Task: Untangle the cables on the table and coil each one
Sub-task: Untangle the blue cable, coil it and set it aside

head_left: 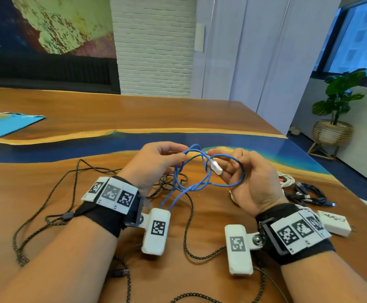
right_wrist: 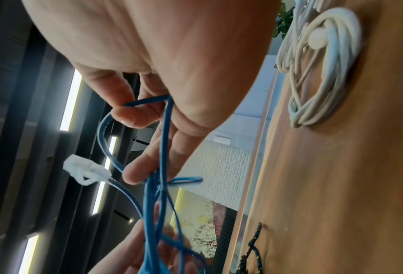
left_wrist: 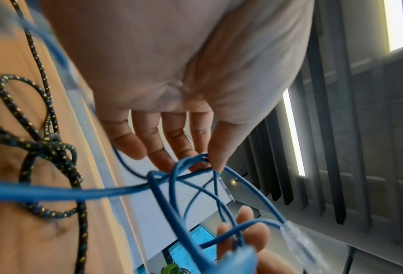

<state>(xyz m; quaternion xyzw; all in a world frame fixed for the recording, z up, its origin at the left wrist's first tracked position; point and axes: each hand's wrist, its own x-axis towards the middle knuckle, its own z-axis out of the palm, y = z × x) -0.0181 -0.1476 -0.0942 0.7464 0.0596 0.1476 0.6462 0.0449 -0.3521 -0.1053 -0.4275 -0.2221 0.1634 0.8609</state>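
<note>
Left hand pinches blue cable between thumb and fingertip; other fingers extended. Cable loops cross below the pinch, clear plug at lower right. Right hand fingers hold loops at bottom. Black braided cable knotted on wooden table, left.

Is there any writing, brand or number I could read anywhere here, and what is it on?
No text here reads clearly.
White charger: a dark scrawled mark, too blurred to read.
Square code tags on the wrist bands: black-and-white patterns, no words.
Blue sheet: any print too small to read.
</note>
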